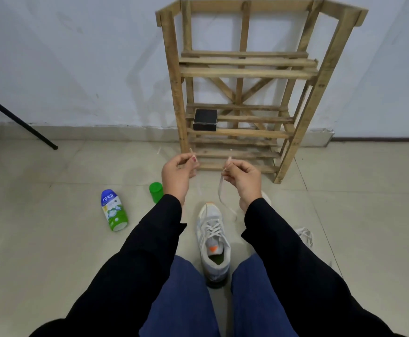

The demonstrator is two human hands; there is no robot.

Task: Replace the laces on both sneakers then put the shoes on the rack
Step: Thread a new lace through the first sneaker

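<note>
Pale floor tiles (52,239) run to a white wall (77,57) at the far side. 1 white and grey sneaker (214,242) stands on the floor in the middle, between the person's 2 knees, with its toe pointing to the far side. Its white lace (220,190) is crossed through the holes, and 1 end goes up from near the toe to the right hand (243,177). That hand pinches the lace end with its thumb and curled fingers. The left hand (177,172) is up beside it, a little apart, and pinches a thin end too, but that part is blurry. Both hands are in the air, past the toe of the shoe. The other shoe (305,235) lies on the right, mostly hidden behind the right sleeve.

The wooden rack (247,72) stands against the wall, far and right of the hands. 1 black box (205,122) sits on a low shelf, at the left end. On the floor to the left are a green cap (156,192) and a blue, white and green bottle (114,210) lying on its side. A black metal leg (16,117) slants at the far left.
</note>
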